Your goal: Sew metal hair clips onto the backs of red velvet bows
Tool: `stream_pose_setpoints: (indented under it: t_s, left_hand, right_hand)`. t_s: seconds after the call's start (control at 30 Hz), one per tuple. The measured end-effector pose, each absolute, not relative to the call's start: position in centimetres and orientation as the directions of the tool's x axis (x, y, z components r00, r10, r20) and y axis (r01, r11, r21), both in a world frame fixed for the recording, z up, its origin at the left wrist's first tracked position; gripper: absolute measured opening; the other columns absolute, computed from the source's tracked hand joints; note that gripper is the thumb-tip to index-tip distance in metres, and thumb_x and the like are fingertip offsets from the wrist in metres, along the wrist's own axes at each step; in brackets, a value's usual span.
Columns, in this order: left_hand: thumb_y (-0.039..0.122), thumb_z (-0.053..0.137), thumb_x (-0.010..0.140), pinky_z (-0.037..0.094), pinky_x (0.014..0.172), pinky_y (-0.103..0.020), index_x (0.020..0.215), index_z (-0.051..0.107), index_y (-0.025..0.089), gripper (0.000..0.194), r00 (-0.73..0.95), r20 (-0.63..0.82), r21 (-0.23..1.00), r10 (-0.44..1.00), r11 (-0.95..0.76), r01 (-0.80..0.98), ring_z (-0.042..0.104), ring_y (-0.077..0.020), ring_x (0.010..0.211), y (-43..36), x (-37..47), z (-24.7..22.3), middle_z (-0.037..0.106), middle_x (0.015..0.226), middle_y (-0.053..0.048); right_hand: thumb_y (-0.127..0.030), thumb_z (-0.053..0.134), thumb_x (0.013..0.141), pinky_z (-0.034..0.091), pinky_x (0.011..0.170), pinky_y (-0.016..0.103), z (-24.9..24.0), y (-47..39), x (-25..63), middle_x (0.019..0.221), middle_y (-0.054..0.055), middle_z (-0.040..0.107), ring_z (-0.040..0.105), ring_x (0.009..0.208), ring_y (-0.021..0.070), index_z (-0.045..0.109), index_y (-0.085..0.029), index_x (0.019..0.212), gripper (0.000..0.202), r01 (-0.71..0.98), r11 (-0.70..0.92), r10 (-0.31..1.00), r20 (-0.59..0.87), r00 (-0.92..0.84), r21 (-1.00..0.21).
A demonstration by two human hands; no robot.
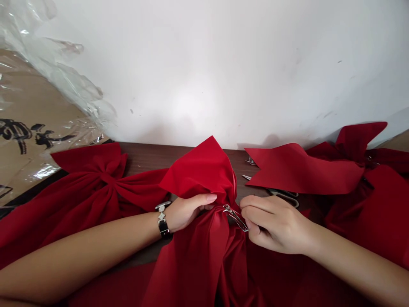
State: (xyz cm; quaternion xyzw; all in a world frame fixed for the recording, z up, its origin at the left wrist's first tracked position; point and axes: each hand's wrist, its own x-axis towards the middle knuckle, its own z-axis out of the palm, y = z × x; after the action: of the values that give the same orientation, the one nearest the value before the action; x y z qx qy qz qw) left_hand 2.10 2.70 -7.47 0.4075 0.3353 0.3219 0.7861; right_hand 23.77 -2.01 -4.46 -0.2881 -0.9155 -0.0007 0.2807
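A large red fabric bow (pixel 201 170) is gathered at its middle in front of me. My left hand (pixel 191 209) grips this gather from the left, thumb on top and fingers hidden behind the cloth. On the gather lies a silver metal clip (pixel 236 218), slanting down to the right. My right hand (pixel 276 224) is closed in a pinch at the clip's right side, close to its lower end. A thin strand seems to run from the clip to these fingers; what they hold is mostly hidden.
Another red bow (pixel 108 179) lies at left; more red bows (pixel 306 168) are heaped at right. Scissors (pixel 283 196) lie partly under cloth on the dark wooden table (pixel 143 155). A plastic-wrapped cardboard box (pixel 35 98) stands left, and a white wall (pixel 204 72) rises behind.
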Motion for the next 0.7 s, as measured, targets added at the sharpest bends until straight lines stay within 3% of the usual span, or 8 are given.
stream_pose_setpoints:
  t_s: [0.27,0.37,0.47,0.53,0.6,0.7]
  left_hand:
    - [0.039,0.075,0.068,0.049,0.086,-0.035,0.077,0.071,0.016,0.025,0.629,-0.254,0.838,0.735,0.492,-0.236,0.066,-0.0219,0.083,2.9,1.8,-8.1,0.074,0.082,-0.003]
    - [0.041,0.068,0.072,0.049,0.083,-0.038,0.072,0.07,0.015,0.026,0.668,-0.242,0.824,0.704,0.512,-0.241,0.068,-0.0254,0.079,3.2,1.8,-8.6,0.072,0.07,-0.006]
    - [0.041,0.064,0.072,0.049,0.083,-0.04,0.076,0.071,0.013,0.029,0.656,-0.24,0.816,0.715,0.515,-0.263,0.069,-0.0277,0.081,3.5,1.9,-8.9,0.073,0.071,-0.009]
    - [0.04,0.065,0.071,0.049,0.082,-0.04,0.078,0.071,0.012,0.029,0.653,-0.235,0.815,0.72,0.512,-0.272,0.069,-0.0283,0.082,3.6,1.9,-8.9,0.073,0.073,-0.009]
    - [0.043,0.064,0.072,0.05,0.082,-0.04,0.078,0.071,0.012,0.032,0.67,-0.237,0.82,0.704,0.515,-0.25,0.069,-0.0285,0.082,3.5,1.9,-8.8,0.073,0.073,-0.01]
    - [0.047,0.066,0.073,0.05,0.084,-0.04,0.077,0.071,0.013,0.034,0.696,-0.247,0.828,0.674,0.52,-0.209,0.069,-0.0272,0.081,3.3,1.6,-8.8,0.074,0.076,-0.009]
  right_hand:
    - [-0.001,0.039,0.075,0.028,0.047,0.024,-4.0,-2.7,23.3,0.067,0.001,0.051,0.045,0.057,0.0104,0.045,-0.019,0.069,0.019,0.572,0.798,0.568,0.551,-0.612,-0.188]
    - [-0.003,0.041,0.078,0.035,0.049,0.022,-3.2,-2.6,23.5,0.067,0.001,0.052,0.049,0.059,0.0107,0.044,-0.019,0.071,0.018,0.516,0.796,0.593,0.584,-0.555,-0.317]
    - [-0.001,0.045,0.079,0.051,0.066,0.026,-1.8,-2.5,24.0,0.074,0.004,0.057,0.059,0.075,0.0147,0.048,-0.018,0.075,0.018,0.421,0.765,0.642,0.635,-0.43,-0.488]
    - [-0.001,0.046,0.08,0.054,0.077,0.032,-1.0,-2.7,24.1,0.082,0.005,0.061,0.062,0.089,0.0178,0.051,-0.019,0.075,0.019,0.343,0.731,0.682,0.635,-0.364,-0.59]
    - [-0.002,0.045,0.082,0.055,0.075,0.03,-0.6,-3.0,24.0,0.085,0.004,0.065,0.064,0.087,0.0165,0.052,-0.019,0.077,0.019,0.266,0.684,0.725,0.591,-0.355,-0.679]
    - [0.0,0.044,0.082,0.048,0.057,0.019,-0.8,-3.5,23.5,0.07,-0.001,0.063,0.059,0.062,0.0094,0.05,-0.019,0.075,0.021,0.307,0.618,0.77,0.478,-0.422,-0.724]
